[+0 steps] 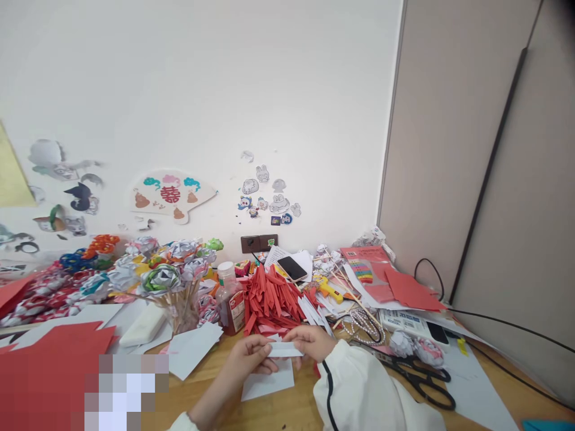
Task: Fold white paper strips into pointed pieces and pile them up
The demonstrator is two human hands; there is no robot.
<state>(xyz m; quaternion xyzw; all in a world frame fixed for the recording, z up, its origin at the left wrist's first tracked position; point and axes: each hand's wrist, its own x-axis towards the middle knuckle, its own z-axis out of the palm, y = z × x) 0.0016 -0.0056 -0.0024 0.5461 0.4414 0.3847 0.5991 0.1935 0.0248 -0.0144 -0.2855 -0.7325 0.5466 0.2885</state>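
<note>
My left hand (pixel 251 356) and my right hand (pixel 312 341) both pinch a narrow folded strip of white paper (pixel 284 349), one hand at each end, just above the wooden desk (pixel 296 413). A larger white sheet (pixel 268 383) lies flat on the desk right under the strip. My right arm wears a white sleeve (pixel 359 395) with a dark stripe. A heap of folded red paper pieces (pixel 272 299) is stacked directly behind my hands.
Paper flowers on sticks (pixel 168 278) stand in a jar at the left, next to a glue bottle (pixel 230 299). Red sheets (pixel 54 359) cover the left front. A phone (pixel 291 268), a yellow glue gun (pixel 327 289), black scissors (pixel 422 377) and cables lie at the right.
</note>
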